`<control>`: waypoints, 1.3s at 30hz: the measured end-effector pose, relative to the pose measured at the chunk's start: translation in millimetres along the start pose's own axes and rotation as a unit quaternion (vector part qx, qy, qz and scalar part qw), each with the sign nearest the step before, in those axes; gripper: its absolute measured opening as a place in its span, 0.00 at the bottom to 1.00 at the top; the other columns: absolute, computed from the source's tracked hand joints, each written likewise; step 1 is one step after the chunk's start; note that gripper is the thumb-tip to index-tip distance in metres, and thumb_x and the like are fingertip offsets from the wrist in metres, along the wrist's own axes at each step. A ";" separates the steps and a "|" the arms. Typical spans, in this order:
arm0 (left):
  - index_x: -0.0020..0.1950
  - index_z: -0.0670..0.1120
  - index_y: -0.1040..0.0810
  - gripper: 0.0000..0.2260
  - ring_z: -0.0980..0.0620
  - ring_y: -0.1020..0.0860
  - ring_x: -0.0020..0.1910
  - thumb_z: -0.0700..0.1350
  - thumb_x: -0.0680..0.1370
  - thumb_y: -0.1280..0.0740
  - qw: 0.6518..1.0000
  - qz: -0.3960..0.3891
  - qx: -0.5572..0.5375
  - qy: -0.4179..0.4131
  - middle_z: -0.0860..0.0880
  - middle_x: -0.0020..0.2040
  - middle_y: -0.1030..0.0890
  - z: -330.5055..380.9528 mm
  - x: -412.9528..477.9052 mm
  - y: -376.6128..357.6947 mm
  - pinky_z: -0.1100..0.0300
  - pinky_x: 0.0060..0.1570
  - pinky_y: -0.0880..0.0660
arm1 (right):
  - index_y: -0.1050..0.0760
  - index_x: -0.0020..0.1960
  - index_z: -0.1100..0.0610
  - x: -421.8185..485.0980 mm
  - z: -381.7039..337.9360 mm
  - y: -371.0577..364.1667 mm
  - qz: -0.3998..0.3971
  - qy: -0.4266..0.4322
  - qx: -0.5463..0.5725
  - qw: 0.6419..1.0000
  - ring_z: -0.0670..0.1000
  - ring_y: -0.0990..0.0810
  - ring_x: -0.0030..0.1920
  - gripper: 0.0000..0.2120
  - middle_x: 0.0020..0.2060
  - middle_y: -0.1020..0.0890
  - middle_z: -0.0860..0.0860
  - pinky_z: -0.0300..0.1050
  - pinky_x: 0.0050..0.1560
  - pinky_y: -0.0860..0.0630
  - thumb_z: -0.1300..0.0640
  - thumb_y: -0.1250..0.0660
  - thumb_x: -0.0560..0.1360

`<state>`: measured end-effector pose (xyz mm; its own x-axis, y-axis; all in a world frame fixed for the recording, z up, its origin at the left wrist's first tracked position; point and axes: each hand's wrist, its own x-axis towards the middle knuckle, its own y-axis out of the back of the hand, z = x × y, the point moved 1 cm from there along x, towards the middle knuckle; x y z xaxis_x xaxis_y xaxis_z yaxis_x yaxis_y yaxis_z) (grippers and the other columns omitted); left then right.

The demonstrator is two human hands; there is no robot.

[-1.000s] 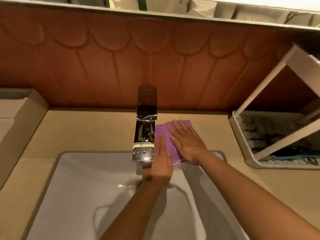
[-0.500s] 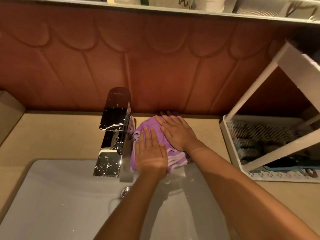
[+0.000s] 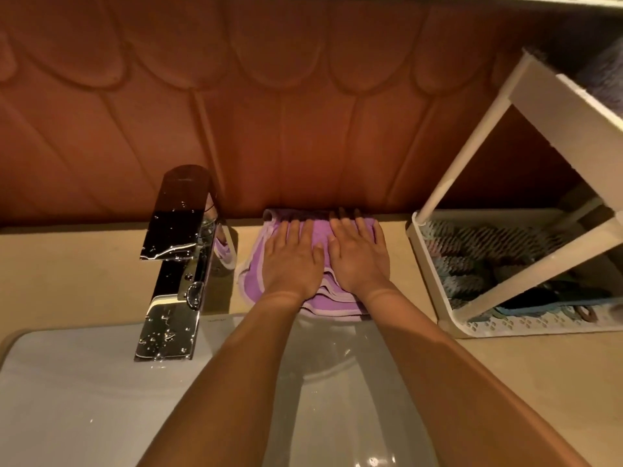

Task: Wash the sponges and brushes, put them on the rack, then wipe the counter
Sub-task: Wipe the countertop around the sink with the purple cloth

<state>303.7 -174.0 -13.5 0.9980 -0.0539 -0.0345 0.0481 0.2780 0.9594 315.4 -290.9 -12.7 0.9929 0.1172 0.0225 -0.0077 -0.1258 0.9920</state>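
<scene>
**2 hands flat on the purple cloth**

A wet chrome box-shaped faucet [image 3: 175,264] stands just left of the folded purple microfibre cloth [image 3: 323,298]; a white perforated plastic rack [image 3: 435,274] holding dark brushes [image 3: 499,257] sits right of it. The cloth lies on the beige worktop [image 3: 84,264], against the wall. Left hand [image 3: 291,261] and right hand [image 3: 359,257] press it, fingers spread flat.

A wet chrome faucet [image 3: 175,264] overhangs the white sink [image 3: 84,399] below brown wall tiles [image 3: 303,112].
</scene>
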 end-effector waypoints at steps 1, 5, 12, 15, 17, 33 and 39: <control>0.77 0.47 0.50 0.24 0.48 0.50 0.77 0.52 0.82 0.55 1.000 -0.001 0.006 -0.009 0.47 0.78 0.47 1.0 1.4 -1.2 0.54 0.76 0.55 | 0.47 0.76 0.49 -1.7 1.9 0.0 0.001 -0.014 0.000 1.000 0.51 0.52 0.77 0.23 0.76 0.45 0.47 0.52 0.75 0.57 0.50 0.55 0.81; 0.77 0.48 0.51 0.24 0.49 0.51 0.77 0.53 0.82 0.56 0.998 -0.021 0.007 -0.051 0.48 0.78 0.48 8.0 4.0 -3.9 0.54 0.76 0.55 | 0.52 0.77 0.49 -10.4 8.8 0.7 -0.007 -0.074 0.015 0.997 0.51 0.56 0.77 0.24 0.77 0.49 0.48 0.52 0.76 0.59 0.49 0.57 0.81; 0.77 0.51 0.52 0.23 0.51 0.55 0.77 0.53 0.82 0.55 0.989 -0.073 0.006 -0.128 0.50 0.79 0.53 17.8 3.3 -3.2 0.56 0.75 0.58 | 0.59 0.77 0.50 -34.3 10.9 0.0 -0.053 -0.191 0.019 0.980 0.55 0.63 0.76 0.27 0.77 0.58 0.52 0.52 0.75 0.65 0.45 0.59 0.81; 0.77 0.52 0.53 0.23 0.52 0.57 0.77 0.53 0.82 0.56 0.986 -0.084 0.016 -0.146 0.51 0.78 0.54 20.2 -5.9 -4.0 0.56 0.75 0.59 | 0.62 0.77 0.52 -49.0 10.7 0.8 -0.064 -0.202 0.010 0.977 0.56 0.63 0.76 0.28 0.77 0.59 0.53 0.52 0.75 0.66 0.43 0.61 0.80; 0.77 0.53 0.53 0.23 0.52 0.57 0.77 0.53 0.82 0.56 0.984 -0.092 0.021 -0.150 0.52 0.78 0.54 22.0 -14.4 -4.9 0.56 0.75 0.58 | 0.62 0.77 0.52 -60.5 10.5 1.4 -0.067 -0.197 0.001 0.978 0.56 0.63 0.76 0.28 0.77 0.59 0.55 0.52 0.75 0.65 0.43 0.60 0.81; 0.77 0.51 0.52 0.23 0.52 0.54 0.77 0.52 0.82 0.55 0.967 -0.133 0.015 -0.219 0.50 0.78 0.52 67.3 -112.4 -17.3 0.54 0.75 0.57 | 0.52 0.76 0.58 -194.1 25.7 -0.2 -0.023 -0.171 -0.030 0.985 0.58 0.48 0.76 0.28 0.76 0.45 0.58 0.55 0.76 0.49 0.48 0.58 0.80; 0.77 0.50 0.53 0.23 0.54 0.54 0.77 0.52 0.82 0.55 0.966 -0.147 0.000 -0.212 0.50 0.79 0.52 86.6 -135.3 -22.9 0.54 0.75 0.58 | 0.62 0.76 0.55 -217.6 51.0 10.4 -0.055 -0.160 -0.010 0.986 0.53 0.59 0.77 0.27 0.77 0.57 0.54 0.49 0.77 0.60 0.46 0.61 0.81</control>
<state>163.9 -256.1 -6.5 0.8344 -0.5182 -0.1879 0.3268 0.1905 0.9257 105.3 -368.0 -13.6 0.9746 -0.1874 -0.1230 0.1037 -0.1099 0.9885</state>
